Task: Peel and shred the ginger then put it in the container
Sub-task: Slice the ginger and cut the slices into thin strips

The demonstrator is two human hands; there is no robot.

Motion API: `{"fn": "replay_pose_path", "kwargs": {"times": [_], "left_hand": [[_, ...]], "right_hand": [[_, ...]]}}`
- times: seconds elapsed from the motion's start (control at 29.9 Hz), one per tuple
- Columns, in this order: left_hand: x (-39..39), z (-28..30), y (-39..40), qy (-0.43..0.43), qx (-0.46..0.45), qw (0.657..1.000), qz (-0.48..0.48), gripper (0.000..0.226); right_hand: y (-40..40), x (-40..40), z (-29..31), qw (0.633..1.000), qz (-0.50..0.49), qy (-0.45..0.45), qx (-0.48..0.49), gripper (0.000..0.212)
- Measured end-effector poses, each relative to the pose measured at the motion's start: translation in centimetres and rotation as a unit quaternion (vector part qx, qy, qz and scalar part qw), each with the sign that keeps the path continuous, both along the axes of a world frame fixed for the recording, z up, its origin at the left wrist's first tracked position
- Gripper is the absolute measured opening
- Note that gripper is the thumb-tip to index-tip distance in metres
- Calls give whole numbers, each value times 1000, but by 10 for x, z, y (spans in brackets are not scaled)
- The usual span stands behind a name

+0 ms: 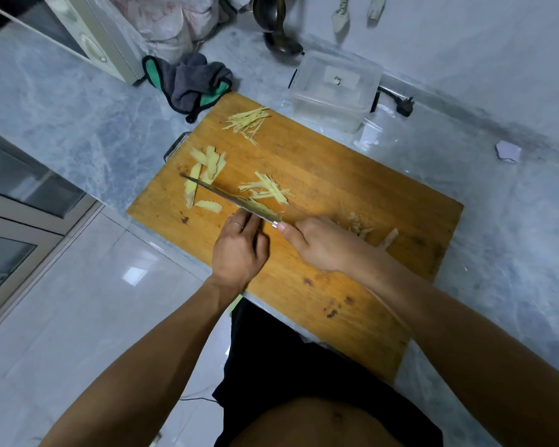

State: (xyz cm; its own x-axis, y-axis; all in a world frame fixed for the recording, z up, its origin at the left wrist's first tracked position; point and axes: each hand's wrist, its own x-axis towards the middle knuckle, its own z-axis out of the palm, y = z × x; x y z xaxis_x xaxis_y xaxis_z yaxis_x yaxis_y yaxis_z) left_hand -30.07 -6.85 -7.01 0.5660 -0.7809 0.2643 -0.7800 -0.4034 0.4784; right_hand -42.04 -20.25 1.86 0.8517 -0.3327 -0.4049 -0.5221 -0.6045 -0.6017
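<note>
A wooden cutting board lies on the marble counter. Ginger slices lie at its left end. One pile of ginger shreds sits near the far edge and another pile of shreds in the middle. Brown peelings lie to the right. My right hand grips the handle of a knife, whose blade points left over the slices. My left hand rests beside the blade with its fingertips touching the blade's side near the handle. A clear plastic container stands beyond the board.
A grey and green cloth lies at the board's far left corner. An appliance stands at the back left, a dark ladle behind the container. A black plug and plastic scraps lie right of the container.
</note>
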Motion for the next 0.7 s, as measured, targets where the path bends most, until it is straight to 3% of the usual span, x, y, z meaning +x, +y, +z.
{"fn": "replay_pose_path", "kwargs": {"times": [0.7], "left_hand": [[4,-9,2,10,54,998,-11,39]], "right_hand": [[-15,-15,7,999,-5,31,28,64]]}}
